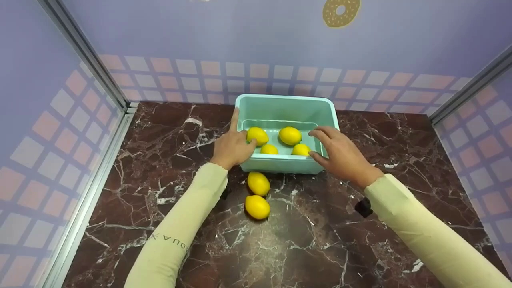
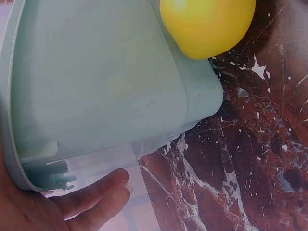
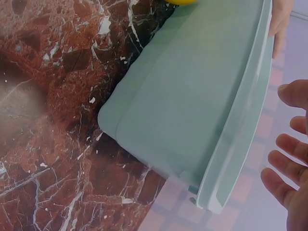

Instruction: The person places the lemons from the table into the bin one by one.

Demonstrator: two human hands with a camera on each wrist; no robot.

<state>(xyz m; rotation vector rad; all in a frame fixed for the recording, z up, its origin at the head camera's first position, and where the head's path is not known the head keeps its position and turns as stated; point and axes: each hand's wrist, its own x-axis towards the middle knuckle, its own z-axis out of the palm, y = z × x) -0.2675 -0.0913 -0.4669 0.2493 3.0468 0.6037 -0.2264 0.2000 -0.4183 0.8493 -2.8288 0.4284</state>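
A mint-green plastic bin (image 1: 284, 165) holds several lemons (image 1: 290, 136). My left hand (image 1: 234, 148) is at the bin's left rim, index finger straight along the edge and thumb reaching over the inside, close to a lemon (image 1: 257, 137). In the left wrist view, two straight fingers (image 2: 103, 195) extend outside the bin, with a gap to its side wall. At the right end, my right hand (image 1: 342, 154) has its fingers spread and bent slightly, overlapping the rim in the head view. The right wrist view shows those fingers (image 3: 284, 159) apart from the rim, holding nothing.
Two more lemons, one nearer the bin (image 1: 259, 184) and one closer to me (image 1: 257, 207), lie on the dark red marbled tabletop (image 1: 304, 248). Behind the bin stands a purple wall (image 1: 256, 40) with a checked band. Side walls with metal frames (image 1: 92, 172) flank the table.
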